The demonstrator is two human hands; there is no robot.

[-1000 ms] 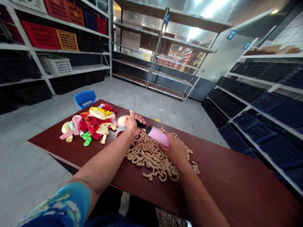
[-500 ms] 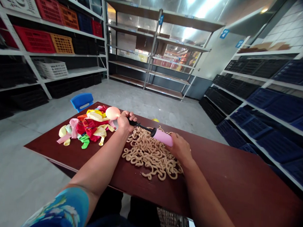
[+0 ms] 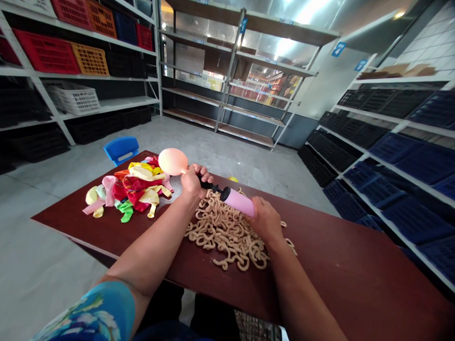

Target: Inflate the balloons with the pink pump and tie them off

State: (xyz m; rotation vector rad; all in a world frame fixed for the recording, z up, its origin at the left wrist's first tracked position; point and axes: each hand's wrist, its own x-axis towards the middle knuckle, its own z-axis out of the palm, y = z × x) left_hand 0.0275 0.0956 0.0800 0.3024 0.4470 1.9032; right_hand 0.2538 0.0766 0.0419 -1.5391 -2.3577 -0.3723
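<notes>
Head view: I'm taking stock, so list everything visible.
Table: one, maroon, centre
Curls: many, tan, on table
Pump: one, pink and black, above curls
Inflated balloon: one, peach, left of pump
Limp balloons: many, multicoloured, table's left
Chair: one, blue, beyond table
Object: one, yellow, past table
Racks: several, white and grey, background
Crates: many, mixed colours, side racks
Cardboard: uncounted, brown, right rack
Sleeve: one, blue, lower left
Left hand: one, pump's black end
Right hand: one, pump's pink body

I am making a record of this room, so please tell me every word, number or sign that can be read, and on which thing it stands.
No text reads clearly.
Blue sign on back shelf: blurred.
Two blue wall signs: blurred.
Shelf-edge labels: too small.
Pink pump, peach balloon: no writing visible.
</notes>
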